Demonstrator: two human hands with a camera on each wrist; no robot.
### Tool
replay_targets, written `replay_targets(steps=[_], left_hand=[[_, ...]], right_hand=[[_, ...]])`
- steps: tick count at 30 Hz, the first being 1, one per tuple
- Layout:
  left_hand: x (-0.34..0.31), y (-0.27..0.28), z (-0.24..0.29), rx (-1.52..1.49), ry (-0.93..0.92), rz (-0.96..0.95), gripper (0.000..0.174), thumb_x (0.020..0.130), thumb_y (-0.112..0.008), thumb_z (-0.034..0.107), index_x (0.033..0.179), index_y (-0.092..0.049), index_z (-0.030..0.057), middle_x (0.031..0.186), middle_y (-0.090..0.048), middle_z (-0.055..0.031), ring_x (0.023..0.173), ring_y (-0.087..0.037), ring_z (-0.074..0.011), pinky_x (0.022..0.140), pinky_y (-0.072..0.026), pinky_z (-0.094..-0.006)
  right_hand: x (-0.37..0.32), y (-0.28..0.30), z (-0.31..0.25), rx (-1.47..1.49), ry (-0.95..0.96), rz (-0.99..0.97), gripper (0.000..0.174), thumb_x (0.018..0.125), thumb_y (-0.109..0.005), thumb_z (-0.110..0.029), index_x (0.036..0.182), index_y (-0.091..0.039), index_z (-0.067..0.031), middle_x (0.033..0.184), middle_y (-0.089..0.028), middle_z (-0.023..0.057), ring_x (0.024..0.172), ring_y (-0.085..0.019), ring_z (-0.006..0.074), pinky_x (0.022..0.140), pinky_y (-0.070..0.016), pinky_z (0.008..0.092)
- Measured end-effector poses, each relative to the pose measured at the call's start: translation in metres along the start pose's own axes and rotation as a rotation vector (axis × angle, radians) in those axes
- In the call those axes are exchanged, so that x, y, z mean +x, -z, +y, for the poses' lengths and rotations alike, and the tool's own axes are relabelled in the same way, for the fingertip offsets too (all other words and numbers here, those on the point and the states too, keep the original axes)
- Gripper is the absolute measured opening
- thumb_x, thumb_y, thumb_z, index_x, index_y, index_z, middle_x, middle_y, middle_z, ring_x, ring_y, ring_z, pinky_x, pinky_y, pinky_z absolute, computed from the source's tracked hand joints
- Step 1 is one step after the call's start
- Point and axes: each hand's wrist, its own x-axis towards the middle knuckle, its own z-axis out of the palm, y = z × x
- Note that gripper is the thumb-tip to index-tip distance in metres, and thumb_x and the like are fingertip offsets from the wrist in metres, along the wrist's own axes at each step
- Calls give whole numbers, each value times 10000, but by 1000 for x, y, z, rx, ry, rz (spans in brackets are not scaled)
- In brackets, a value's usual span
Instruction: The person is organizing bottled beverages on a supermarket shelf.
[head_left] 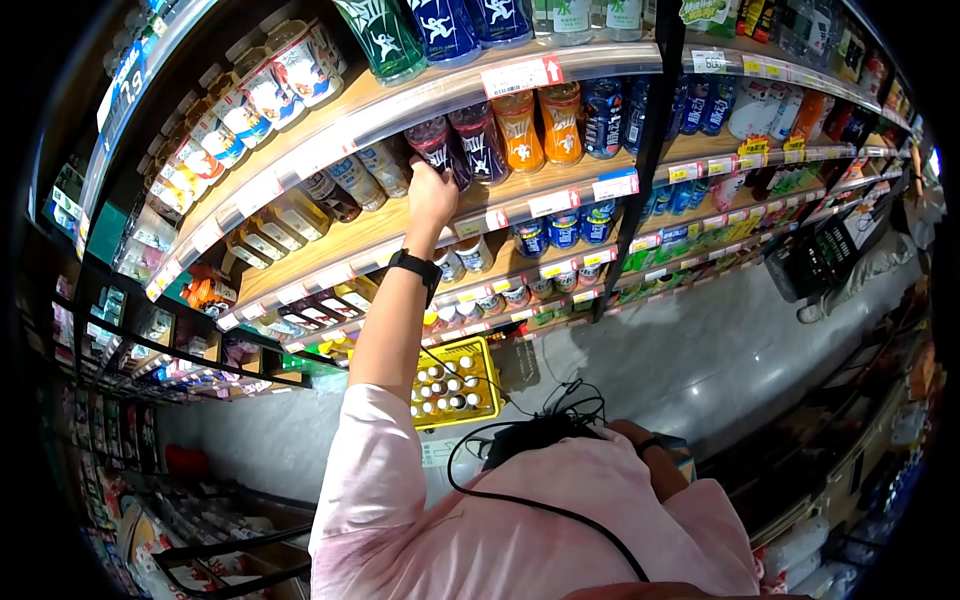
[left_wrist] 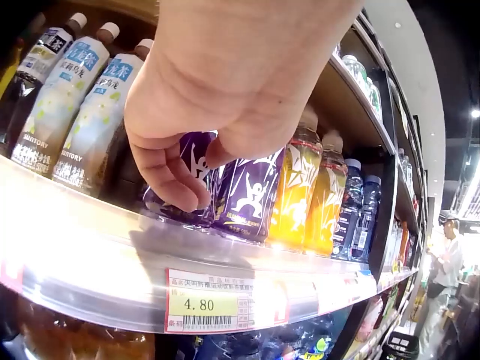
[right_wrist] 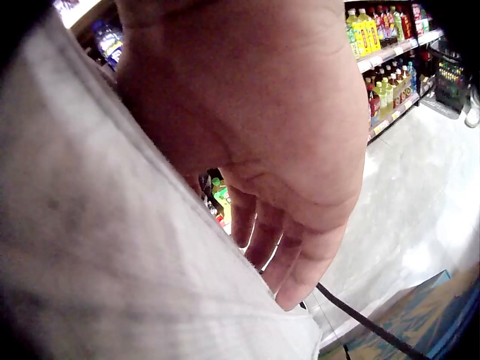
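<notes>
My left hand (head_left: pixel 434 196) reaches up to a shelf and grips a purple drink bottle (head_left: pixel 430 138), the leftmost of the purple ones. In the left wrist view, the curled fingers and thumb of the left hand (left_wrist: pixel 214 112) close round this bottle (left_wrist: pixel 196 154), hiding its upper part. Right beside it stands a second purple bottle (left_wrist: pixel 251 191) with a white figure on its label. The right hand (right_wrist: pixel 262 142) hangs down against pale clothing (right_wrist: pixel 112 225), its fingers loosely bent and holding nothing.
Orange drink bottles (head_left: pixel 522 130) stand right of the purple ones, and pale-labelled tea bottles (left_wrist: pixel 101 112) to the left. A price tag (left_wrist: pixel 210 304) fronts the shelf edge. On the floor is a yellow crate (head_left: pixel 487 362) of capped bottles. A black cable (head_left: pixel 560 510) crosses the person's back.
</notes>
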Motion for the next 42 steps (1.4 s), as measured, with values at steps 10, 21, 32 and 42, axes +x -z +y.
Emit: replay_targets(steps=[10, 21, 32, 42], left_hand=[[5, -12, -9, -18, -67, 94, 397, 906, -653, 200, 1042, -434, -101, 894, -638, -364, 874, -657, -485, 735, -528, -515], [-39, 34, 61, -436, -188, 280, 428, 863, -662, 69, 1264, -547, -27, 1262, -500, -167, 862, -606, -190, 783, -519, -326], [71, -1, 74, 360, -605, 276, 407, 954, -535, 318, 1256, -605, 54, 1186, -658, -193, 1084, -618, -390, 916, -489, -443], [8, 64, 99, -696, -62, -215, 327, 848, -722, 119, 1111, -611, -42, 909, -704, -139, 627, -650, -160, 545, -515, -288]], right_hand=[[0, 6, 2, 34, 21, 60, 294, 878, -558, -334, 951, -705, -89, 1007, -706, 186, 970, -664, 373, 811, -515, 454], [5, 7, 1, 83, 30, 80, 306, 872, -556, -334, 933, -698, -70, 1015, -701, 192, 984, -653, 378, 824, -505, 458], [-1, -26, 17, 36, -32, 91, 325, 869, -553, -343, 946, -713, -71, 1038, -699, 196, 992, -656, 376, 829, -506, 463], [-13, -12, 8, 26, -115, 18, 355, 881, -561, -363, 1031, -714, -79, 1110, -687, 193, 1061, -645, 370, 864, -512, 449]])
